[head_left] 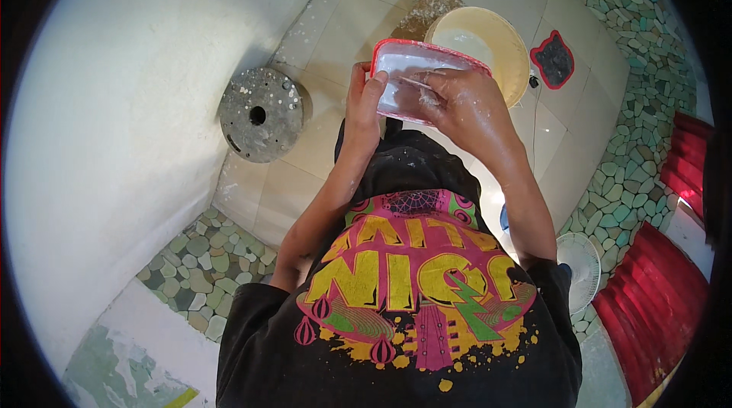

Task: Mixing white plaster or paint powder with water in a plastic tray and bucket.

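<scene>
See at upper centre the left grip (364,103) clamped on the red-rimmed tray (427,43), right grip (467,99) inside, closure unclear; likely light, stiff, slippery; hold by ends

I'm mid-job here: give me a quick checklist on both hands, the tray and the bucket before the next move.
1. Left hand on the red-rimmed tray: ok, gripping its left end.
2. White material in the tray: ok, present.
3. Right hand at the tray: ok, fingers reaching inside.
4. Right hand clean: not ok, white smears show.
5. Tool in the right hand: cannot tell.
6. Tray clear of the cream bucket: cannot tell; they overlap in view.
</scene>
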The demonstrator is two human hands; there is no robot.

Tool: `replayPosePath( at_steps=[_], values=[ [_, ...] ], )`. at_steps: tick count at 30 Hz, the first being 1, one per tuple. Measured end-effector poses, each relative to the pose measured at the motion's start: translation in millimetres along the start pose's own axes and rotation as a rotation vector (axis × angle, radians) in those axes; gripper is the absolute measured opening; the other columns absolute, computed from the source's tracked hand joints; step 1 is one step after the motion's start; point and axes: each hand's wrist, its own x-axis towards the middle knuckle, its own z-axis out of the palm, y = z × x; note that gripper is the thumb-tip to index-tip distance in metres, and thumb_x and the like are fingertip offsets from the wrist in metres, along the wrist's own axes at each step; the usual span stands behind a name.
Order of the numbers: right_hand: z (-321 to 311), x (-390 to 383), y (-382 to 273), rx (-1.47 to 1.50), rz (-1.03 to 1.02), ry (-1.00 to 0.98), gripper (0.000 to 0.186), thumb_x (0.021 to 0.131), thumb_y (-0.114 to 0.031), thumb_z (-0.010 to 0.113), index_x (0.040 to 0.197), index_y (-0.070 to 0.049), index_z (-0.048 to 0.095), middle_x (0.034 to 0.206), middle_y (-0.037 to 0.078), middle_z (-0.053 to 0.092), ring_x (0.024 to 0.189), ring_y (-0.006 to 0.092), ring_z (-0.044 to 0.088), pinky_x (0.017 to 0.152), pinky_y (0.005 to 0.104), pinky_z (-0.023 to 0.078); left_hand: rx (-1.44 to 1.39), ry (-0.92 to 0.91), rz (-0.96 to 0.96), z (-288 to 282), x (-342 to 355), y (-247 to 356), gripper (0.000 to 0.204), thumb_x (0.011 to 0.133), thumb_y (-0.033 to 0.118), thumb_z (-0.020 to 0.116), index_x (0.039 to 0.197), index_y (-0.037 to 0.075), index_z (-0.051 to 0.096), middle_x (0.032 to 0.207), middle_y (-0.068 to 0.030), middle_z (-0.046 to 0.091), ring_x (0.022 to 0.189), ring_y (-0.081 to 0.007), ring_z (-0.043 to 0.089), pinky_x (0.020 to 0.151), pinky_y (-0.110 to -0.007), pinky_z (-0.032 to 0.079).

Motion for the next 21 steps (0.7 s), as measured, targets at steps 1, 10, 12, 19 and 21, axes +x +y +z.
replayPosePath(
  at_steps=[1, 10, 12, 19, 21],
  values=[
    [0, -1, -1, 0.001, -0.001, -0.002, 0.023, 0.082, -0.017, 0.069, 0.102, -0.007, 0.075, 0.086, 0.018, 0.071, 0.080, 0.0373, 0.068, 0.074, 0.0454, 0.054, 0.011, 0.009, 0.009, 1, 1, 2, 0.041, 0.097, 0.036, 0.053, 0.115, 0.000, 0.051, 0.101, -0.0094, 0.061, 0.095, -0.0138, 0.055, 0.085, -0.029, 0.044],
    [5, 0, 4, -0.002, -0.117, 0.018, 0.024, 0.085, -0.017, 0.067, 0.105, -0.006, 0.073, 0.092, 0.019, 0.070, 0.082, 0.0374, 0.068, 0.074, 0.0440, 0.055, 0.013, 0.002, 0.027, 0, 1, -3, 0.041, 0.097, 0.037, 0.054, 0.114, 0.000, 0.051, 0.096, -0.0078, 0.059, 0.089, -0.0130, 0.054, 0.080, -0.027, 0.044],
    [0, -1, 2, 0.017, -0.100, -0.036, 0.023, 0.084, -0.016, 0.067, 0.104, -0.006, 0.073, 0.091, 0.019, 0.070, 0.082, 0.0374, 0.068, 0.074, 0.0440, 0.056, 0.000, 0.015, 0.026, -2, 1, -5, 0.041, 0.097, 0.036, 0.054, 0.114, 0.000, 0.051, 0.096, -0.0078, 0.059, 0.089, -0.0129, 0.054, 0.080, -0.027, 0.044],
    [8, 1, 4, -0.039, -0.050, -0.097, 0.029, 0.084, -0.013, 0.068, 0.112, -0.006, 0.071, 0.092, 0.019, 0.070, 0.084, 0.0394, 0.067, 0.076, 0.0448, 0.054, 0.025, 0.009, 0.004, -2, -2, -5, 0.040, 0.098, 0.037, 0.052, 0.114, 0.000, 0.051, 0.097, -0.0083, 0.059, 0.089, -0.0131, 0.054, 0.080, -0.027, 0.044],
    [6, 0, 2, -0.049, -0.061, -0.131, 0.028, 0.085, -0.014, 0.067, 0.111, -0.006, 0.072, 0.090, 0.019, 0.069, 0.083, 0.0393, 0.066, 0.075, 0.0454, 0.054, 0.003, 0.019, -0.013, -5, -1, -9, 0.040, 0.098, 0.036, 0.053, 0.115, 0.000, 0.051, 0.097, -0.0082, 0.059, 0.089, -0.0131, 0.054, 0.080, -0.027, 0.044]
  ],
)
